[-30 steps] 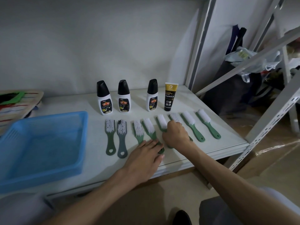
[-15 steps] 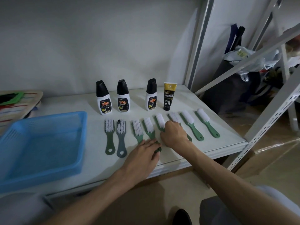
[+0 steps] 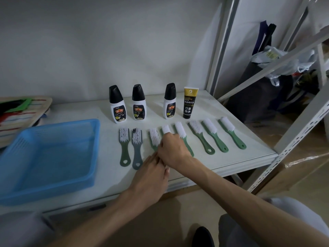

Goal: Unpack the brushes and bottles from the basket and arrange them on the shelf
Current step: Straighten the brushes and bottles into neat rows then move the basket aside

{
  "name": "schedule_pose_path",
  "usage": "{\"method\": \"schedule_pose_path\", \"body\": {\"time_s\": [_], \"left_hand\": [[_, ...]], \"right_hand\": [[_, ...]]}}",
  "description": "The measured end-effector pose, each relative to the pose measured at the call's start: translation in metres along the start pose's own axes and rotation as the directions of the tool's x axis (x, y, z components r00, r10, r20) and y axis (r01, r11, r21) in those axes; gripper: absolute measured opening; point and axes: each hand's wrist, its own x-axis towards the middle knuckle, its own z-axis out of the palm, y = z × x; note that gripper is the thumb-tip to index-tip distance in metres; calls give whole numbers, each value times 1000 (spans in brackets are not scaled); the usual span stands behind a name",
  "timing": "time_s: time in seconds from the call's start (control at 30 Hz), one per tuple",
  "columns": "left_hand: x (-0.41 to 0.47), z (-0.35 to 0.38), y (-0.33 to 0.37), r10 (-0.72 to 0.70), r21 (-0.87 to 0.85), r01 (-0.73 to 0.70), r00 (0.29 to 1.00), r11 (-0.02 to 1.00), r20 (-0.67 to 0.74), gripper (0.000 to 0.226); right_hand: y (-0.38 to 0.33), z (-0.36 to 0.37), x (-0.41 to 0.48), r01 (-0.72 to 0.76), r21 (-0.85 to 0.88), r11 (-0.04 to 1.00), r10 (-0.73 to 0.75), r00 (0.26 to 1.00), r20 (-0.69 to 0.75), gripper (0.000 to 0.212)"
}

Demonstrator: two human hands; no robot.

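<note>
White shelf [image 3: 245, 139], blue basket [image 3: 53, 182] at left, three bottles [image 3: 138, 104] and a tube [image 3: 190, 102] along the far side, eight brushes [image 3: 210, 138] in a row nearer, right hand [image 3: 171, 150] curled over the fourth brush [image 3: 166, 128], whether it grips hidden, left hand [image 3: 151, 177] flat, fingers together beside it.

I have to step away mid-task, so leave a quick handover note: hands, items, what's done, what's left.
Right hand rests on the fourth brush; whether it grips, I cannot tell. Left hand lies flat at the third brush.
Blue basket empty.
Done: three bottles and tube upright at back, eight brushes in front.
Left: straighten the middle brushes.
</note>
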Motion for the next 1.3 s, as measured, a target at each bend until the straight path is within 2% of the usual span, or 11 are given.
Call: {"method": "schedule_pose_path", "body": {"time_s": [0.1, 0.23, 0.37, 0.47, 0.53, 0.67, 0.73, 0.83, 0.9, 1.0, 1.3], "left_hand": [[-2, -2, -4, 36, 281, -60, 995, 958, 89, 41], [0, 3, -11, 80, 424, -131, 987, 896, 136, 45], [3, 4, -18, 70, 305, -100, 992, 947, 106, 44], [2, -5, -20, 2, -64, 2, 998, 998, 62, 41], [-1, -14, -25, -67, -158, 75, 996, 985, 55, 38], [-8, -18, -50, -280, -103, 284, 959, 953, 48, 37], [-11, -17, -59, -341, -47, 348, 932, 936, 120, 46], [-17, -13, -63, -314, 69, 307, 932, 949, 179, 56], [-23, -11, -65, -279, 127, 261, 947, 957, 157, 57], [-31, -11, -68, -243, 147, 228, 965, 963, 98, 57], [-51, -7, -73, -357, 115, 348, 931, 931, 72, 65]], "right_hand": [[-3, 4, -1, -18, 19, 1000, 17, 999, 46, 31], [-7, 6, -2, -27, 2, 1000, 27, 997, 67, 34], [-11, 6, 1, -53, 2, 999, 53, 996, 66, 34], [-16, 6, 1, -69, 35, 997, 68, 996, 51, 19], [-20, 5, 0, -48, 37, 998, 48, 999, -3, 15], [-36, 10, -2, 69, 49, 996, -68, 998, -12, 12], [-41, 18, -1, 57, 71, 996, -60, 997, 43, 27], [-48, 30, 1, 27, 88, 996, -37, 993, 115, 27], [-54, 35, 4, 32, 89, 996, -43, 991, 125, 13], [-60, 41, 7, 47, 53, 997, -52, 993, 108, 18], [-67, 51, 9, 113, -75, 991, -108, 992, 65, 22]]}}
